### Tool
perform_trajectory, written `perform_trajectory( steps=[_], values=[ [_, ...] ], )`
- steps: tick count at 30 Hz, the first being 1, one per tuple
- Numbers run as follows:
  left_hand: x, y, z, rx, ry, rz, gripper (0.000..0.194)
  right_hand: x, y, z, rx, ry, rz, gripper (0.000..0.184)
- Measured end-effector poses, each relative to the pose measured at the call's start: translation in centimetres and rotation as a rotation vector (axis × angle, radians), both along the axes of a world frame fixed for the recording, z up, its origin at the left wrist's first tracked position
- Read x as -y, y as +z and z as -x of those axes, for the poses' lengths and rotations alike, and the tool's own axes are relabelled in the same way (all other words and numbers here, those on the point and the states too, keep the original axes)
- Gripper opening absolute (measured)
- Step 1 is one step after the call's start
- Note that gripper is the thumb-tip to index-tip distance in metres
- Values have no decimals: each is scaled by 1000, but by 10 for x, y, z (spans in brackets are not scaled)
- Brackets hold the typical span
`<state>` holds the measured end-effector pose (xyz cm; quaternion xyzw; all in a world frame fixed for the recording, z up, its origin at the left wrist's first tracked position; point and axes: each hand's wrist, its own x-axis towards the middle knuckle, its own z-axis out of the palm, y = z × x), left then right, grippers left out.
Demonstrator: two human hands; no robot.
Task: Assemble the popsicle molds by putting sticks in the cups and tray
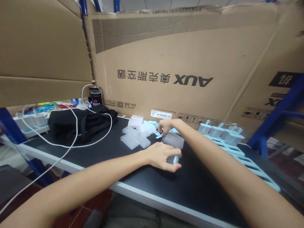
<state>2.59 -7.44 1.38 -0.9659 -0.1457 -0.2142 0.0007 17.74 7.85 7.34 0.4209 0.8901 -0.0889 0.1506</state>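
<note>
My left hand [165,156] is closed around a translucent popsicle mould with a light blue end [176,159], low over the black tabletop. Farther back, my right hand [166,125] reaches down with curled fingers among a pile of light blue popsicle sticks [158,134]. What its fingertips grip is hidden. Just behind my left hand lies a clear popsicle mould [173,140] on its side. More frosted moulds [136,136] are heaped left of my right hand.
At right, light blue rack frames [251,167] lie on the table [152,182]; several moulds with sticks [216,131] stand at the rack's far end. A black cloth bag [83,123], white cable [76,126] and power strip [35,126] occupy the left. A large cardboard box [185,57] walls the back.
</note>
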Motion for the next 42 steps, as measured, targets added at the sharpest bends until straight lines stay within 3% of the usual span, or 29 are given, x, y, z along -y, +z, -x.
perform_trajectory(
  steps=[8, 14, 18, 21, 24, 30, 37, 42],
  values=[
    [-5, 3, 5, 129, -102, 229, 43, 6, -9, -5, -140, 70, -62, 26],
    [-13, -4, 6, 380, -87, 368, 62, 22, 10, -19, -390, 2, -256, 14],
    [-23, -7, 4, 603, -116, 366, 62, 47, 33, -34, -774, -88, -421, 16],
    [-32, -8, 3, 716, -75, 411, 60, 73, 49, -44, -1187, -100, -385, 26],
    [-38, -9, 2, 758, -52, 522, 56, 103, 59, -48, -1367, -73, -365, 30],
    [-38, -11, -1, 771, -29, 554, 49, 137, 65, -49, -1303, -55, -377, 32],
    [-33, -5, -2, 778, 9, 508, 45, 138, 56, -52, -1198, -49, -331, 33],
    [-31, -4, -4, 793, 3, 477, 49, 139, 46, -49, -918, -8, -273, 36]
  ],
)
